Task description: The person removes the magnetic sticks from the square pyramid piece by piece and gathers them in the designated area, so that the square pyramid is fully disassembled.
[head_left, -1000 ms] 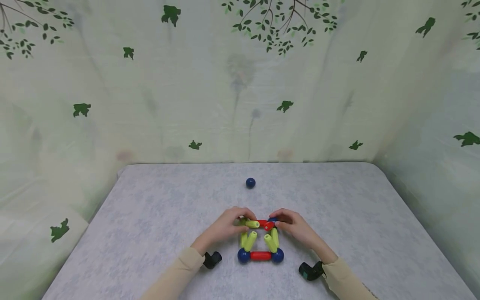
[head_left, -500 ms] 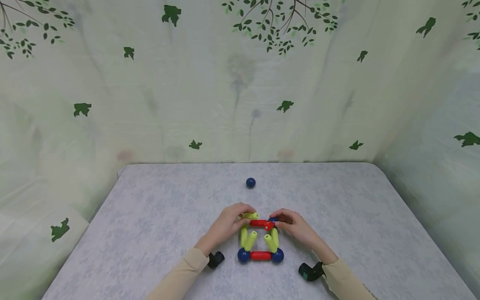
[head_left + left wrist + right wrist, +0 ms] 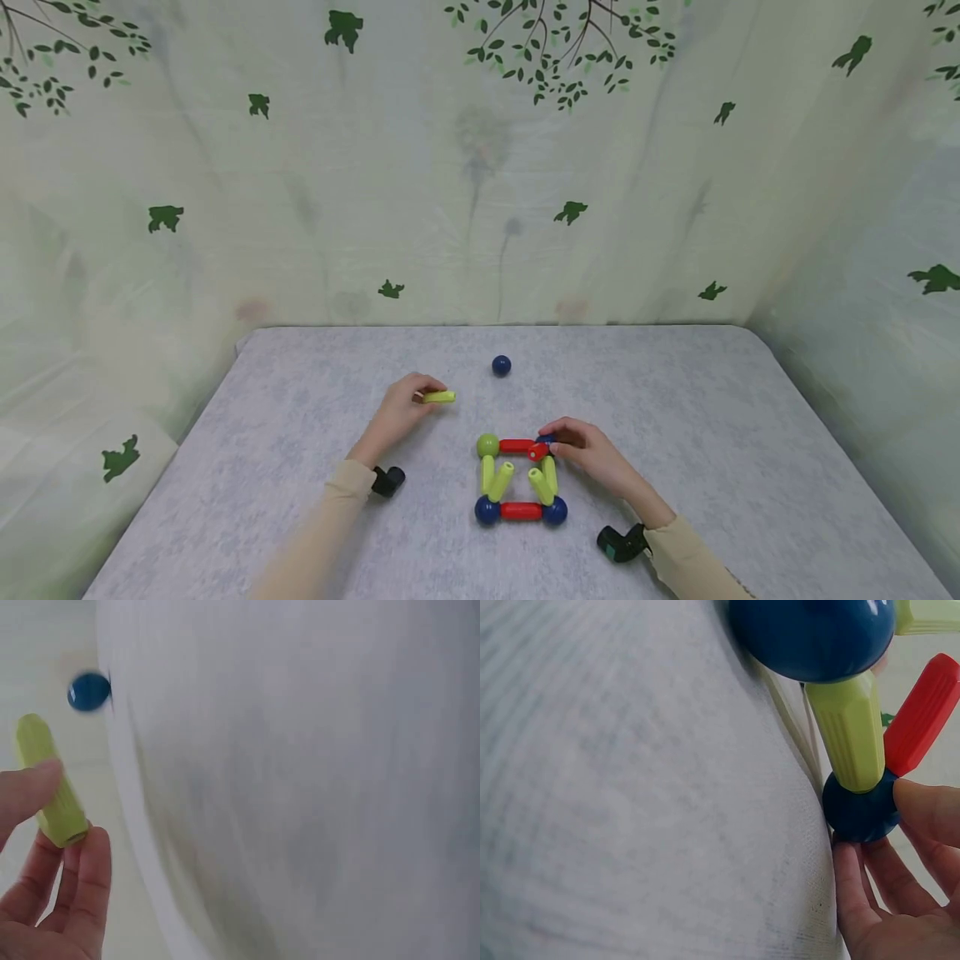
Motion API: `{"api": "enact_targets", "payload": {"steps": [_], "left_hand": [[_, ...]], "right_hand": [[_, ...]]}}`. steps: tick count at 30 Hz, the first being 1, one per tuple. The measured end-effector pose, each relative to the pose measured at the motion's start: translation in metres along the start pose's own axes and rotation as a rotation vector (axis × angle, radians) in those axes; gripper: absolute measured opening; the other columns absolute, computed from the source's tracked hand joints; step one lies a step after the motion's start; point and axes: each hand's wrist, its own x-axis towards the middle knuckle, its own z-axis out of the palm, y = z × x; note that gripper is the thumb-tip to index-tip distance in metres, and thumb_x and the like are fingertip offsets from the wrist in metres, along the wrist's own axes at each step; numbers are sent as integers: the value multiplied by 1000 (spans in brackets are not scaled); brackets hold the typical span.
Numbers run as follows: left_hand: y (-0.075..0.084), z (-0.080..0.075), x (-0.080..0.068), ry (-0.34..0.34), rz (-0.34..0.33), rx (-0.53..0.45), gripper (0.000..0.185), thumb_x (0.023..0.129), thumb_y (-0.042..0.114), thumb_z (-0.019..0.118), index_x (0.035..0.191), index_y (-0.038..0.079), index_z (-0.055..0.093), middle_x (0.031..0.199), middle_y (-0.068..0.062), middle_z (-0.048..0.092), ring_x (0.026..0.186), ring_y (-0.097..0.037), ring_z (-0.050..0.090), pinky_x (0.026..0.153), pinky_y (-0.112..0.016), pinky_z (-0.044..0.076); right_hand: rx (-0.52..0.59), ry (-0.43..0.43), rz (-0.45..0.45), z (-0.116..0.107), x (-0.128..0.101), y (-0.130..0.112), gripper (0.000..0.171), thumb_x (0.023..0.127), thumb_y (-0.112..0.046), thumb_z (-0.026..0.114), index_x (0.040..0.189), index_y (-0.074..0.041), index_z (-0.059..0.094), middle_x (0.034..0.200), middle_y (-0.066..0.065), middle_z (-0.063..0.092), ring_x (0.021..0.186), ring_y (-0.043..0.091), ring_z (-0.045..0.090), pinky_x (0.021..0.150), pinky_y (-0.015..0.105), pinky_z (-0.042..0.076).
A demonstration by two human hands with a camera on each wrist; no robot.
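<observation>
My left hand [image 3: 400, 410] pinches a yellow-green magnetic rod [image 3: 441, 397] between thumb and fingers, left of the frame and behind it. In the left wrist view the same rod [image 3: 52, 780] lies across the fingertips. A square frame of rods and balls sits on the table. Its back left corner is a green ball [image 3: 487, 445]; the other corners are blue balls. With thumb and fingers, my right hand [image 3: 588, 452] holds the back right blue ball [image 3: 859, 816], which bears a raised red rod [image 3: 537, 451]. Two yellow-green rods [image 3: 502, 479] rise slanting from the front balls.
A loose blue ball [image 3: 501, 365] lies behind the frame, near the back of the table [image 3: 675, 400]. Red rods form the frame's front side [image 3: 521, 512] and back side. A pale curtain with leaf prints [image 3: 420, 167] hangs beyond the table edge.
My left hand has lifted the yellow-green rod off the frame's back left corner and carried it left and back, uncovering the green ball. The right hand has stayed at its ball.
</observation>
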Motion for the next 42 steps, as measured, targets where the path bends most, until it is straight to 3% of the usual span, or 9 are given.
{"api": "enact_targets", "payload": {"steps": [5,9,20,26,29,33,39,42], "left_hand": [[-23,-21,12,-40,-121,66,20,84,-1,71,102,4,68,99,-9,63,93,-26,58,81,-41,49],[-35,-31,23,-68,-174,121,20,84,-4,68,103,3,68,99,-11,62,94,-27,56,84,-44,46],[-40,-35,33,-101,-190,171,19,85,-5,66,102,2,67,99,-12,61,94,-29,56,85,-45,45],[-39,-37,29,-89,-189,98,31,83,-6,65,114,-1,63,111,-19,58,105,-36,54,91,-48,43],[-34,-40,23,-65,-168,69,34,83,-5,65,117,-1,61,115,-20,56,108,-38,52,91,-49,43],[-21,-39,9,-72,-84,24,32,85,-3,66,117,1,62,114,-18,58,106,-36,53,88,-48,45],[15,-23,-17,-228,94,-117,30,89,1,65,119,4,61,114,-18,61,103,-36,57,84,-42,49],[35,-9,-30,-333,137,-181,31,91,4,64,122,3,59,115,-15,62,101,-32,59,84,-36,50]], "right_hand": [[-3,4,6,0,0,-1,25,96,-3,55,118,7,58,117,19,59,105,29,56,86,35,46],[5,1,7,0,0,-1,25,96,-3,55,118,7,57,117,19,59,105,29,56,87,36,46],[10,-8,17,1,2,0,25,96,-3,55,119,7,57,116,16,60,103,28,56,86,37,47],[8,-2,23,0,7,13,25,96,-4,55,119,6,58,117,16,59,104,27,56,86,37,47],[6,4,16,-2,11,27,25,97,-7,55,120,3,59,117,14,59,104,26,56,86,36,47],[1,9,7,-2,13,34,26,97,-12,57,120,-1,60,117,11,60,103,22,56,85,31,47],[2,18,11,-2,13,35,25,96,-13,59,118,-2,61,115,9,61,101,21,57,85,30,47],[5,16,13,-1,13,35,25,96,-13,59,118,-2,61,115,9,61,103,22,57,85,30,47]]}}
